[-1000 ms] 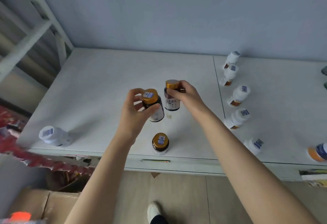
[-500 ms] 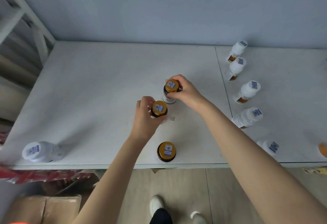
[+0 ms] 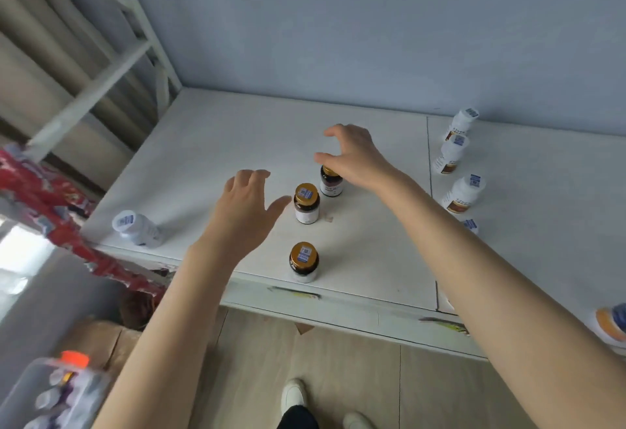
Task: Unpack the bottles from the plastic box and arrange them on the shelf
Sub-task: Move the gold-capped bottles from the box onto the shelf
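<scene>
Three brown bottles with gold caps stand in a line on the white shelf (image 3: 210, 157): a front bottle (image 3: 304, 262), a middle bottle (image 3: 306, 203) and a back bottle (image 3: 331, 183). My left hand (image 3: 245, 211) hovers just left of the middle bottle, fingers spread, holding nothing. My right hand (image 3: 352, 155) hangs above the back bottle with loosely bent fingers, clear of its cap. At the lower left corner the clear plastic box (image 3: 50, 394) holds several more bottles, one with an orange cap.
A white bottle (image 3: 137, 228) lies near the shelf's left front edge. Several white bottles (image 3: 464, 193) stand in a row at the right. An orange-and-white bottle (image 3: 609, 325) sits at the far right edge. Red packaging (image 3: 50, 205) and a white frame (image 3: 101, 83) flank the left.
Both hands let go of the two brown bottles, which now stand on the shelf, and lifted away with fingers spread. The view swung so the plastic box appears at lower left.
</scene>
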